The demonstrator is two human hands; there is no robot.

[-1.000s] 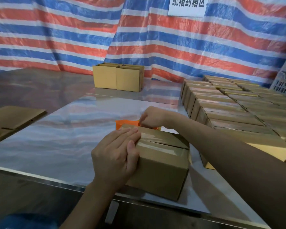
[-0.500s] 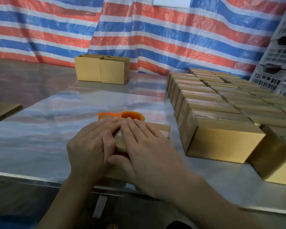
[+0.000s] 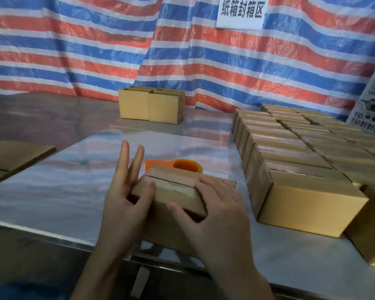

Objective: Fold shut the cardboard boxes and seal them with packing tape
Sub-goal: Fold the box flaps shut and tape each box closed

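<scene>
Fingers [image 3: 124, 161] of left hand [image 3: 121, 204] lifted off taped box [image 3: 173, 188], sign [image 3: 239, 13] reads 纸箱封箱区

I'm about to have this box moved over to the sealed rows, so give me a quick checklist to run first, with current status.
1. Box flaps folded shut: ok.
2. Tape strip over the top seam: ok; far end cannot tell.
3. Bottom seam: cannot tell, hidden.
4. Right hand flat on the box top: ok.
5. Left hand holding the box: not ok; fingers spread, only the thumb touches.
6. Tape dispenser set down behind the box: ok.
</scene>
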